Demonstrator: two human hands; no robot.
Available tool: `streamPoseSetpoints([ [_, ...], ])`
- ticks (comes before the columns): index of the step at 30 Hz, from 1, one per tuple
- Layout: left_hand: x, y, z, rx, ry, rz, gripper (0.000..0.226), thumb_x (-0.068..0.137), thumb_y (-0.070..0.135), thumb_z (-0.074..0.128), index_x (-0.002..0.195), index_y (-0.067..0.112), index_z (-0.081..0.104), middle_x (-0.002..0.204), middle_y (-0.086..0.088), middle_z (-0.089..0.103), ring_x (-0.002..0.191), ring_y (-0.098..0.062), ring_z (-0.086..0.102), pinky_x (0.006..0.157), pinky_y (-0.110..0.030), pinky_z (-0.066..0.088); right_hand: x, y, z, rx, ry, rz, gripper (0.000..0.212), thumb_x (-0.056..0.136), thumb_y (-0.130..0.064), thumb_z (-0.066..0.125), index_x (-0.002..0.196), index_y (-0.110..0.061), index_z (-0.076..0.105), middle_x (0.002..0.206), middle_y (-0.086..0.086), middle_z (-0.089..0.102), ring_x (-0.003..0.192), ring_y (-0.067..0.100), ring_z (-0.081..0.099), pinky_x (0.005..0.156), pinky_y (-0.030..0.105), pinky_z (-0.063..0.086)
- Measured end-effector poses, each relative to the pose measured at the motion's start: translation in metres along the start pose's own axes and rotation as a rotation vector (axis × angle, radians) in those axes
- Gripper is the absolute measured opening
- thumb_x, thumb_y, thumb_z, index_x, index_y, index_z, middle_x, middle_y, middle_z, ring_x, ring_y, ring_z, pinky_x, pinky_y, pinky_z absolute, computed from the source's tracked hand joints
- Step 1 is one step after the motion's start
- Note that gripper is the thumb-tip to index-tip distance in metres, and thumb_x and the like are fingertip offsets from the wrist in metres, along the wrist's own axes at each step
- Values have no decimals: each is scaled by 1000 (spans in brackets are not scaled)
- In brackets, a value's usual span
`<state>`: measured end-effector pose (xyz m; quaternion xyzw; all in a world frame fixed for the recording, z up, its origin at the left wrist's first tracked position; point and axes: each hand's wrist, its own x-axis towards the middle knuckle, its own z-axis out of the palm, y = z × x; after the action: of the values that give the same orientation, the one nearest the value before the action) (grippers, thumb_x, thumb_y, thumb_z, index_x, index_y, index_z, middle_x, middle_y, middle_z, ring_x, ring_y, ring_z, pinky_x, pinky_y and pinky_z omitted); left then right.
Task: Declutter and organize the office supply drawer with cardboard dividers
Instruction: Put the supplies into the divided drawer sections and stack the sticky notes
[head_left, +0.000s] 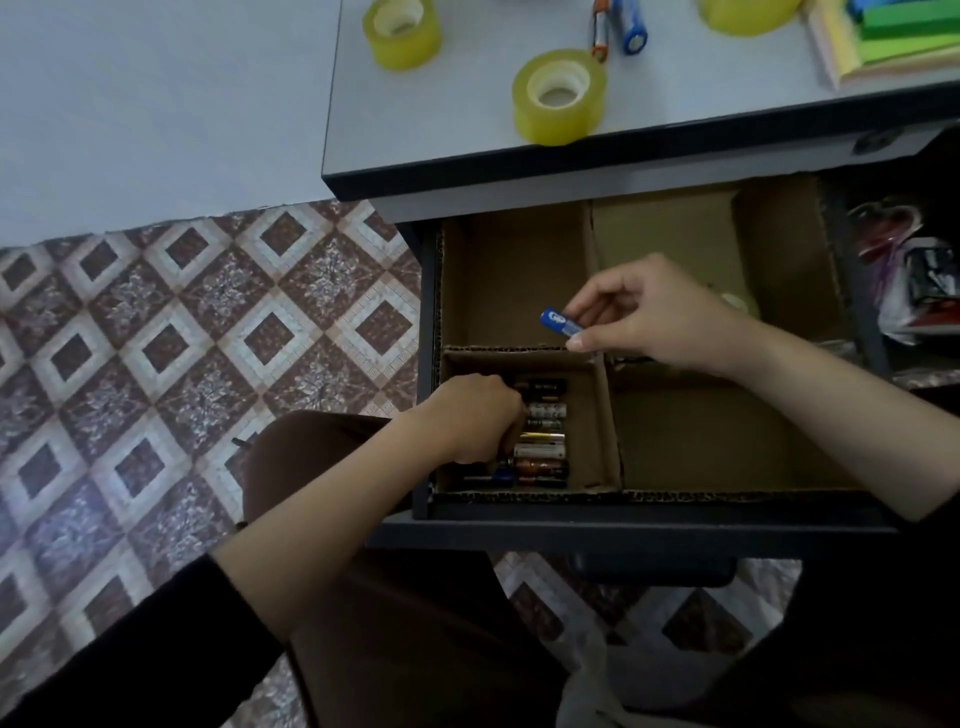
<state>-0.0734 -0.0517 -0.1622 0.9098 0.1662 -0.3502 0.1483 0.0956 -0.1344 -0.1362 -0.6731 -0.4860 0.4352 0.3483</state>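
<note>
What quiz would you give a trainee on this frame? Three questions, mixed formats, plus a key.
1. True or false: the right hand pinches a blue battery above the drawer.
2. Multiple choice: the left hand is down among the stored batteries in which cardboard compartment? A) near-left B) far-left C) near-right
3. Short answer: how many yellow tape rolls show on the desk top, counting the one cut off by the frame edge?

Key: 1 true; 2 A; 3 three.
</note>
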Motion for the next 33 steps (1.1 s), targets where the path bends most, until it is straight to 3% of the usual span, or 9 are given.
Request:
streamPoseSetpoints([
  [5,-8,3,-2,16,29,3,23,88,12,57,111,14,62,112,-6,59,99,-22,58,70,-24,40,-2,2,0,14,16,-2,20,73,-7,75,87,-20,68,82,-5,68,69,0,63,69,13,53],
  [8,-27,0,-8,-56,124,32,24,86,18,62,110,19,64,111,0,61,99,-16,59,83,-27,49,-4,2,1,46,23,4,17,75,-8,73,90,-13,68,80,-1,68,65,2,64,64,14,54],
  [12,-54,-18,-13,-310,609,11,18,86,18,64,102,14,69,98,1,66,83,-5,58,80,-21,51,-7,0,2,77,28,12,15,77,-6,70,86,-16,66,80,2,66,64,3,64,61,16,55],
  [15,-55,-39,-6,-423,866,-135,37,90,30,57,123,14,58,124,-3,58,107,-8,52,94,-21,39,-9,-7,8,80,10,10,15,79,-7,69,88,-18,65,79,2,66,58,5,63,52,15,52],
  [17,-46,-46,3,-485,810,-201,52,93,38,48,140,16,40,147,0,37,132,-12,34,105,-22,23,-9,-15,17,87,-40,29,14,80,-8,69,90,-17,65,77,-2,65,53,0,59,46,10,44],
  [20,-30,-43,20,-514,784,-183,58,95,38,42,147,18,23,155,7,15,139,-5,14,110,-23,15,-7,-19,39,12,-191,69,15,82,-12,68,94,-20,64,78,-5,64,53,-3,57,49,9,44],
  [24,-21,-42,37,-541,922,-148,53,98,31,42,146,19,24,150,15,14,129,7,16,102,-11,19,-1,-7,74,-160,-253,92,24,82,-17,71,105,-15,68,79,-13,58,66,-3,57,63,11,43],
  [30,-18,-41,41,-608,977,-111,51,98,26,43,146,18,27,148,16,18,130,6,18,96,5,17,9,1,98,-346,-318,127,32,88,-17,64,119,-11,62,115,2,57,97,14,54,79,18,41],
  [33,-17,-43,42,-616,999,-103,50,98,24,44,145,19,28,150,14,20,132,5,19,101,-10,28,12,4,104,-375,-348,124,32,87,-14,64,119,-12,63,116,5,60,89,10,52,72,16,41],
])
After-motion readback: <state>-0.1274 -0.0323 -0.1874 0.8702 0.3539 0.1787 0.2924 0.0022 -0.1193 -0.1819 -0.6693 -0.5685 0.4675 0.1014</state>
